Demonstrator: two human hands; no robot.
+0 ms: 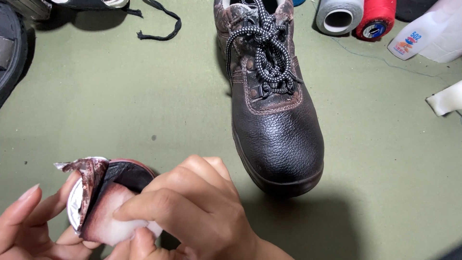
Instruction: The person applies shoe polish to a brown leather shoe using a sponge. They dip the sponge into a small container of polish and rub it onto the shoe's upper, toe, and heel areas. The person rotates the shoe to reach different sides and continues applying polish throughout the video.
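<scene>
My left hand cradles a small round tin of dark polish with its foil lid peeled back, at the bottom left. My right hand pinches a white sponge pad stained reddish brown and presses it against the tin's opening. A dark brown leather boot with black-and-white speckled laces stands upright on the green mat, its toe pointing toward me, just right of my hands and untouched.
Grey thread spool and red thread spool lie at the top right beside a white glue bottle. A white scrap sits at the right edge. A black strap and dark shoe parts occupy the top left.
</scene>
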